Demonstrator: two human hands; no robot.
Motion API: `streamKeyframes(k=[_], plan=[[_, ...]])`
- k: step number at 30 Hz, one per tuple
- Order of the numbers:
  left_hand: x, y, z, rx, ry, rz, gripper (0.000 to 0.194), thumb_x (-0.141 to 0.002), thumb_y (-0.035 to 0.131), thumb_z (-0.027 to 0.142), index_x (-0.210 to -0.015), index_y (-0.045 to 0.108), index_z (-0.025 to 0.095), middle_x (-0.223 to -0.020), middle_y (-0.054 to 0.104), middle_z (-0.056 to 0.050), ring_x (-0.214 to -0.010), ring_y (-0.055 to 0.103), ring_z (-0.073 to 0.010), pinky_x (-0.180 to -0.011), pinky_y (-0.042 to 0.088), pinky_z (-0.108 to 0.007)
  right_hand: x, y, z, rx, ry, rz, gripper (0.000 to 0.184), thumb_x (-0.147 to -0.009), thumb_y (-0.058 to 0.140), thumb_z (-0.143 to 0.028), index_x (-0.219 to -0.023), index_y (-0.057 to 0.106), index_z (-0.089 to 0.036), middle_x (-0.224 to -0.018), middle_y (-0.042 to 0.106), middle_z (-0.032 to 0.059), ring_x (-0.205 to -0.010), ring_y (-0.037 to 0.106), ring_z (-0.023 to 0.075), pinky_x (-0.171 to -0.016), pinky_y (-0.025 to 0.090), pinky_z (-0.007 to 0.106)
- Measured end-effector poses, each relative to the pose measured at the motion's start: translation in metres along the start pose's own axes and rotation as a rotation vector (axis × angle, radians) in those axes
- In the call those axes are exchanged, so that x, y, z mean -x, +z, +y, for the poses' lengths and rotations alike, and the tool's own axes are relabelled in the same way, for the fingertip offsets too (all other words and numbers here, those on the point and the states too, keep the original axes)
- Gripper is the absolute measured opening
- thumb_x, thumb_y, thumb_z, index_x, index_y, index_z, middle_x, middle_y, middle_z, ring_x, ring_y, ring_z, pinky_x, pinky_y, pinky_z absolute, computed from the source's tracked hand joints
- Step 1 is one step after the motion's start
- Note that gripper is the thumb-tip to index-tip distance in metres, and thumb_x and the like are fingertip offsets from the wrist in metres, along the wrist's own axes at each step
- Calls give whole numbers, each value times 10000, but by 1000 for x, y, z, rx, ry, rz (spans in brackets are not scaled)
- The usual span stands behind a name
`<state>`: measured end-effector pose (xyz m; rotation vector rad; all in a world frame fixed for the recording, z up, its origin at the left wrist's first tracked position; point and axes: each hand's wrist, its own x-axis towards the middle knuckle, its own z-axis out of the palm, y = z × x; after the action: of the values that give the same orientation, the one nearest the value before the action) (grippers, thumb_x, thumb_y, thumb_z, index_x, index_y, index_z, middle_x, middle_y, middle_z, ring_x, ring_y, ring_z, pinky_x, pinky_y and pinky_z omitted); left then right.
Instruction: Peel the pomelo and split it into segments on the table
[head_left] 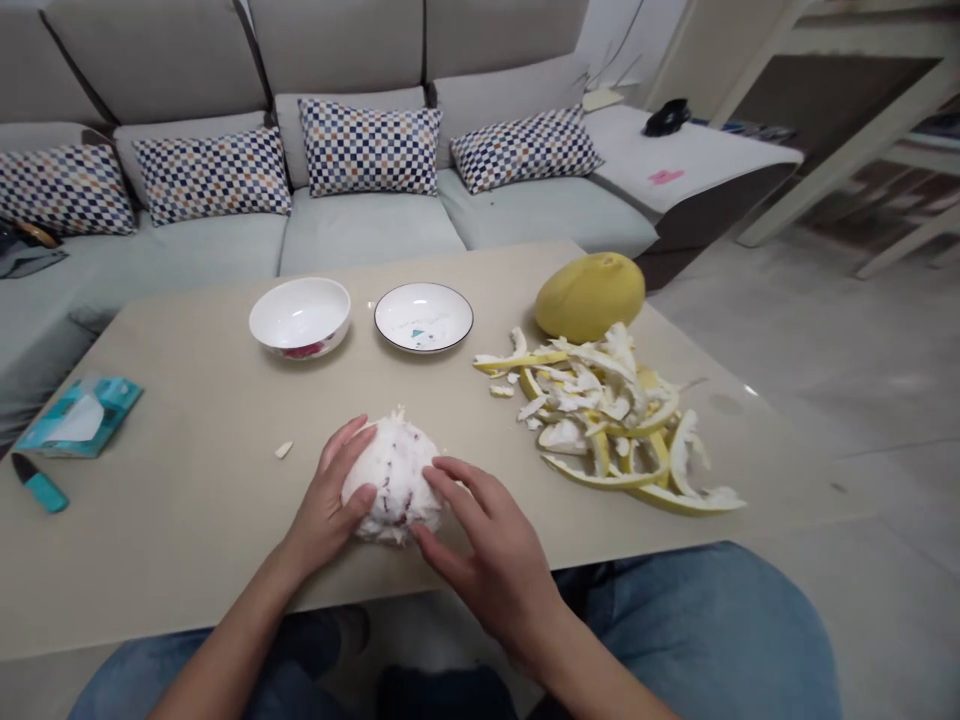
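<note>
A peeled pomelo (394, 475), white with pith and showing reddish spots, rests on the beige table (187, 500) near its front edge. My left hand (330, 500) cups its left side, fingers curled round it. My right hand (487, 540) presses against its right side, fingers spread over the surface. A heap of yellow and white pomelo peel (611, 420) lies to the right. A small peel scrap (283, 449) lies to the left of the fruit.
A whole yellow pomelo (590, 295) sits behind the peel. A white bowl (300, 315) and a white plate (423, 317) stand at the table's far side. A tissue pack (79, 415) and a teal-handled knife (39, 485) lie at the left edge. A sofa with checked cushions (367, 150) stands behind.
</note>
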<state>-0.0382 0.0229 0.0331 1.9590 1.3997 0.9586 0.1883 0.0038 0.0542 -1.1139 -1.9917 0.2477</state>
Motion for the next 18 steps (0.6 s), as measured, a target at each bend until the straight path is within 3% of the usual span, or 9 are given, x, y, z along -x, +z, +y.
streamKeyframes(k=[6, 12, 18], plan=[[1, -6, 5, -55, -47, -123, 845, -773, 728, 571, -1490, 363, 314, -1616, 233, -111, -1483, 282, -344, -1195, 308, -538, -14, -7, -3, 131, -63, -34, 192, -912, 595, -174, -1081, 685, -177, -1040, 733, 124, -930, 706, 232, -795, 600, 347], [0, -5, 7, -54, -85, -101, 851, -757, 751, 542, -1482, 376, 303, -1607, 259, -120, -1479, 291, -351, -1188, 318, -548, -19, -9, -6, 199, -95, -78, 200, -936, 552, -160, -1076, 691, -194, -1006, 742, 96, -877, 706, 209, -733, 576, 303], [-4, -5, 9, -19, -122, -81, 813, -766, 738, 539, -1461, 402, 285, -1585, 302, -122, -1471, 311, -341, -1202, 297, -544, -30, -5, 2, 2, -9, -44, 187, -934, 528, -135, -912, 695, -215, -813, 706, 48, -738, 666, 166, -689, 531, 272]])
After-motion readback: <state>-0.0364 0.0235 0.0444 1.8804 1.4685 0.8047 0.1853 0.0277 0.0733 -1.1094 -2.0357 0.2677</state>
